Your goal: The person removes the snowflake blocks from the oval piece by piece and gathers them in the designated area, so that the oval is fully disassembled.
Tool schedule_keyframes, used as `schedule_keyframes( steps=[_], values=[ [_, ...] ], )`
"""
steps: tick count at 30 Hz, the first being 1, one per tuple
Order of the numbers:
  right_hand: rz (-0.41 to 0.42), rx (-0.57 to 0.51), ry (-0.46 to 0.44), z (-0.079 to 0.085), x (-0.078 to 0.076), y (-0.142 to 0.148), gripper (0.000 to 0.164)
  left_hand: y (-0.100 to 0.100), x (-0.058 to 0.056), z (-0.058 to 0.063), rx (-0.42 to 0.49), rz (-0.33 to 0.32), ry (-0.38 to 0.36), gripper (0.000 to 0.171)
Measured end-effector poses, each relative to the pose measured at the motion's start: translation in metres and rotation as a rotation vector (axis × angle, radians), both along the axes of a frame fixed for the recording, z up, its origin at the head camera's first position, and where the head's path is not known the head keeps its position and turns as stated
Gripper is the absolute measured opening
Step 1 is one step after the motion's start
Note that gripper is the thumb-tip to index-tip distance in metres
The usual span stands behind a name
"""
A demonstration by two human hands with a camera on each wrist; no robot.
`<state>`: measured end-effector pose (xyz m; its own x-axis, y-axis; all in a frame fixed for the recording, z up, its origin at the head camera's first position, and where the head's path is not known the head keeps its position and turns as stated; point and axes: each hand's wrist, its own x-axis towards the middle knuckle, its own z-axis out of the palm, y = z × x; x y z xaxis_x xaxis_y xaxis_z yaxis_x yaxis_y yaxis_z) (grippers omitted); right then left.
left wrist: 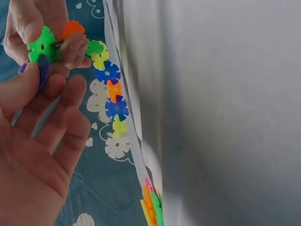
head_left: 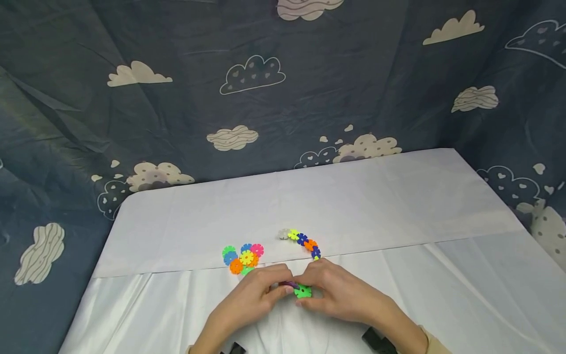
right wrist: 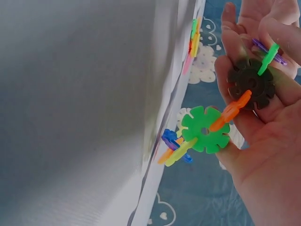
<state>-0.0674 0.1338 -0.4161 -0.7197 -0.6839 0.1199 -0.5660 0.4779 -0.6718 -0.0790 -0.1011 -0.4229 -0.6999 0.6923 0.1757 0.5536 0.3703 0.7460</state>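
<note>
A purple notched plastic disc (left wrist: 44, 70) is pinched by the left hand (head_left: 260, 291), at nine o'clock of a green notched plastic disc (head_left: 303, 291) gripped by the right hand (head_left: 338, 291); a multicoloured plastic chain (head_left: 302, 239) trails towards twelve. Light, stiff, slightly slippery handling is expected; disc rims are best pinched.

The green disc (head_left: 303, 291) and purple disc (left wrist: 44, 69) are plain, the tabletop (head_left: 177, 228) white. Pale clouds (head_left: 232, 138), some striped, pattern the dark blue backdrop (head_left: 349, 83).
</note>
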Motion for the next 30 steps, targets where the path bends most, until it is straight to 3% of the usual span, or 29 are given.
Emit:
schedule_keyframes(
  steps=[6, 10, 16, 24, 30],
  values=[
    [-0.008, 0.000, -0.033, -0.0020, -0.0011, 0.0005, 0.031, -0.0011, -0.0028, -0.0021, 0.017, -0.033, -0.075, 0.005],
    [-0.077, 0.010, -0.077, -0.0020, -0.0016, -0.0018, 0.028, -0.0011, -0.0031, 0.0004, 0.022, 0.023, -0.109, 0.010],
    [-0.156, 0.030, -0.065, 0.0005, -0.0011, -0.0055, 0.029, 0.0004, -0.0010, 0.0053, 0.026, 0.117, -0.089, 0.010],
    [-0.081, 0.024, -0.046, 0.0009, 0.0012, -0.0059, 0.023, -0.0014, -0.0010, 0.0041, 0.020, 0.056, -0.204, 0.007],
    [-0.051, 0.030, -0.123, 0.0015, 0.0006, -0.0055, 0.020, -0.0037, -0.0032, 0.0018, -0.003, 0.020, -0.186, 0.007]
  ],
)
